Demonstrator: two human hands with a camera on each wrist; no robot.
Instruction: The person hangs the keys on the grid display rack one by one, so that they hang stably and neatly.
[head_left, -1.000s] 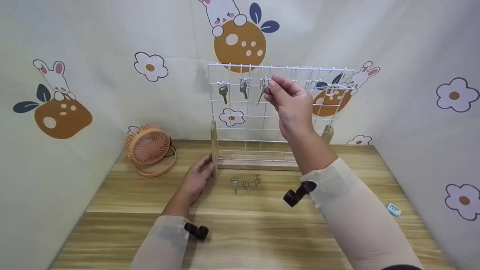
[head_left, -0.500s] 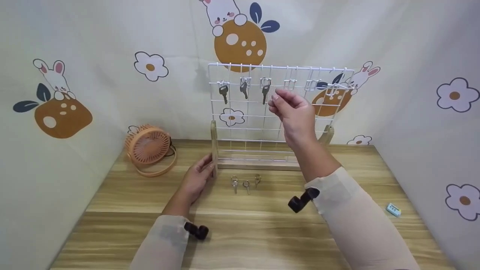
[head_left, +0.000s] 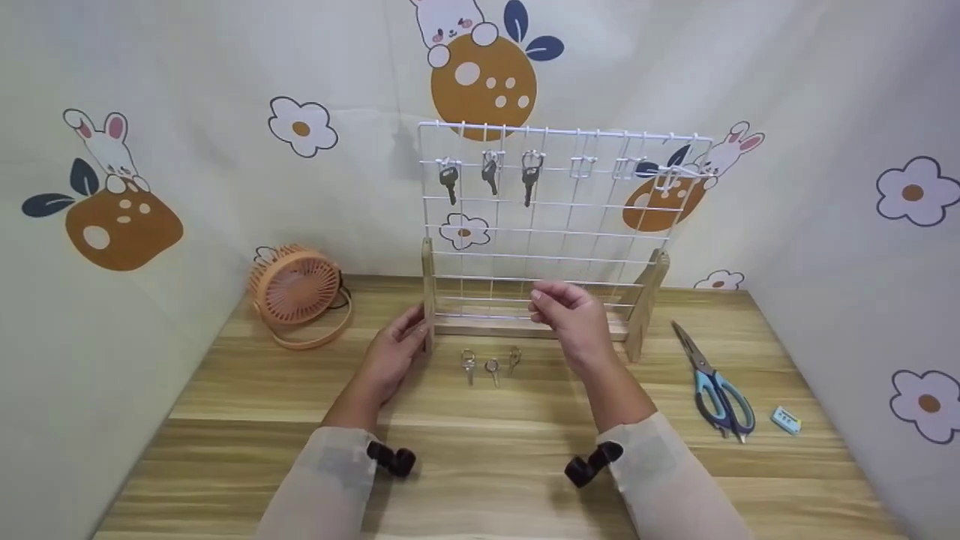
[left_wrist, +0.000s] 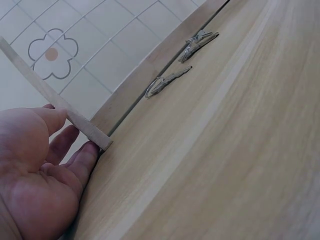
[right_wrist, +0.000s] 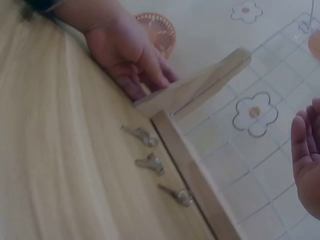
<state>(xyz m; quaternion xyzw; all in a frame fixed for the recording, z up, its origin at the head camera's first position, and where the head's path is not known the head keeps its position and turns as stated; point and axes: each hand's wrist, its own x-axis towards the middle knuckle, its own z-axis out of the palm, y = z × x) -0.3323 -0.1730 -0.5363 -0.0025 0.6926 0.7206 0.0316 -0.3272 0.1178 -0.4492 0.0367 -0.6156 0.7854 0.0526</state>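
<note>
Left hand (head_left: pixel 397 351) grips left wooden upright (head_left: pixel 428 281) of wire grid rack (head_left: pixel 564 131); right hand (head_left: pixel 576 326) loosely curled, empty, before rack.

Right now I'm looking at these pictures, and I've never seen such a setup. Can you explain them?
There's no machine, just a person's bare hands. The wide picture looks down from a head camera; the other two come from wrist cameras. The left hand holds a wooden upright of the white wire rack. The right hand, in front of the rack, seems to hold nothing. The rack bears three hanging keys; three loose keys lie on the table, with a fan at left, scissors and a small blue block at right.
</note>
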